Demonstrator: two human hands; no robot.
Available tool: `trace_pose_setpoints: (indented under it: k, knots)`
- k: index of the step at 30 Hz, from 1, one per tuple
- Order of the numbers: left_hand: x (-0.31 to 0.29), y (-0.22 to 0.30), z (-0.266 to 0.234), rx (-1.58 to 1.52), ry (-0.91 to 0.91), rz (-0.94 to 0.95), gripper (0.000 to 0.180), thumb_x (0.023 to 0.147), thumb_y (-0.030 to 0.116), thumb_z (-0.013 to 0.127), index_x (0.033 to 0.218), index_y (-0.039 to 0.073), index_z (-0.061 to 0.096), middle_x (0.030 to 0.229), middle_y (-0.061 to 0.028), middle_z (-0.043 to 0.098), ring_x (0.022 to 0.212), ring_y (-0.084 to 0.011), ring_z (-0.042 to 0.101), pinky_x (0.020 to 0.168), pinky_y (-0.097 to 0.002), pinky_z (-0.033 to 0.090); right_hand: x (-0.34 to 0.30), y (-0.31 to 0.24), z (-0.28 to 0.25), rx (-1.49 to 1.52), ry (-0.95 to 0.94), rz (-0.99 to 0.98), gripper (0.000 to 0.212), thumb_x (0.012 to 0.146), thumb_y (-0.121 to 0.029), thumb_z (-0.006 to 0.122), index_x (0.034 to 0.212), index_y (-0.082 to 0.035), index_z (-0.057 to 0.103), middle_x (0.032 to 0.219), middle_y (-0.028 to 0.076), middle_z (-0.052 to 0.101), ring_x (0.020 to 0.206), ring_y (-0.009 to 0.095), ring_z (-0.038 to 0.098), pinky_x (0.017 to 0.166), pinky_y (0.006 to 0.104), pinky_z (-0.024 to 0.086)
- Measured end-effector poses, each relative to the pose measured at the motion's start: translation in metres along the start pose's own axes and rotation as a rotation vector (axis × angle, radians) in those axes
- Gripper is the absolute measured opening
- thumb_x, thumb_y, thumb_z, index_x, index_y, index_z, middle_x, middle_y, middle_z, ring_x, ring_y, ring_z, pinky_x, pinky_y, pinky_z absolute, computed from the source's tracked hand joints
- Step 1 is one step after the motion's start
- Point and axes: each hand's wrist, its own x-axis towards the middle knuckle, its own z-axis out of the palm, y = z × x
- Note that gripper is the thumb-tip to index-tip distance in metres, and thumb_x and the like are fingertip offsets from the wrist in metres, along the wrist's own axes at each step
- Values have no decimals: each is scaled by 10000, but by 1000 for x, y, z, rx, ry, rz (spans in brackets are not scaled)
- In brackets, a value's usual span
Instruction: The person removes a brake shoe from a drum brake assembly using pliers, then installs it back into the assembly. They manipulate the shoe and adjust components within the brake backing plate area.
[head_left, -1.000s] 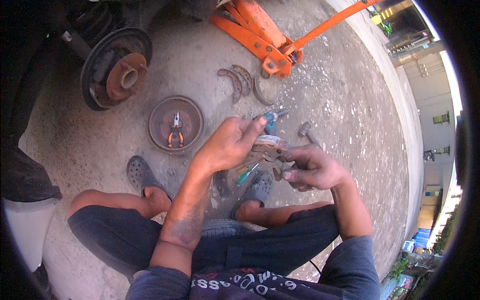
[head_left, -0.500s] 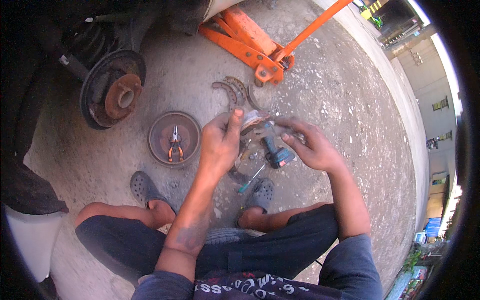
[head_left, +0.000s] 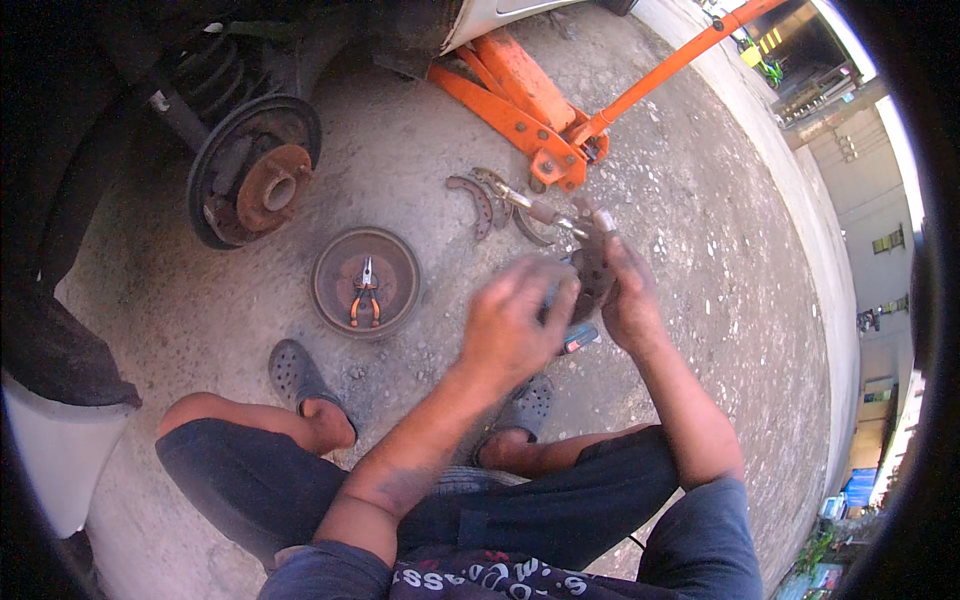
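My right hand (head_left: 632,305) is closed around a dark, curved brake shoe (head_left: 592,275), which is raised above the ground. From its upper end a silver metal rod (head_left: 540,211), like a brake adjuster, sticks out to the upper left. My left hand (head_left: 515,318) is close beside the shoe with its fingers bent. Motion blur hides whether it grips anything. Below the hands, part of a cordless power tool's battery (head_left: 580,338) shows; the rest is covered. On the ground beyond lie more curved brake shoes (head_left: 482,208), partly behind the rod.
A brake drum (head_left: 321,305) with orange-handled pliers (head_left: 366,292) inside stands to the left. Behind it is a rusty wheel hub (head_left: 270,190) with its backing plate. An orange floor jack (head_left: 530,115) stands at the far side, its long handle slanting right. My clogs (head_left: 300,372) rest on the concrete.
The held part has turned and moved right; its dark shoe and silver rod now show clearly. My left hand has dropped from its upper end and shifted right. The view has shifted slightly.
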Motion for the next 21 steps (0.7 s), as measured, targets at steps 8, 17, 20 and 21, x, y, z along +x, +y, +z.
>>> trace_pose_setpoints:
  k: [8,17,20,21]
  knots:
    - [30,-36,-54,142,47,44,401,698,84,781,1084,68,675,1073,-124,646,974,-322,623,893,-384,490,-8,-16,-12,163,-83,119,611,917,-521,483,1271,-24,499,730,93,597,595,219,591,550,352,490]
    - [28,-48,-55,242,47,263,210,695,64,749,899,88,707,944,-36,681,877,-242,642,741,-362,492,-9,-25,-5,113,-36,209,480,956,-466,459,1054,-11,577,718,104,620,568,210,601,520,347,502]
    - [25,-47,-54,293,-11,231,155,704,97,757,845,88,691,864,-51,678,795,-259,648,692,-367,495,-6,-24,-4,75,60,250,459,967,-459,459,1135,-43,556,717,110,631,532,207,611,470,348,512]
    - [23,-47,-54,337,-48,209,150,707,111,769,830,87,687,836,-64,677,758,-267,650,666,-365,497,-5,-24,-5,52,62,290,458,968,-458,460,1124,-38,558,721,111,632,544,209,617,475,349,515]
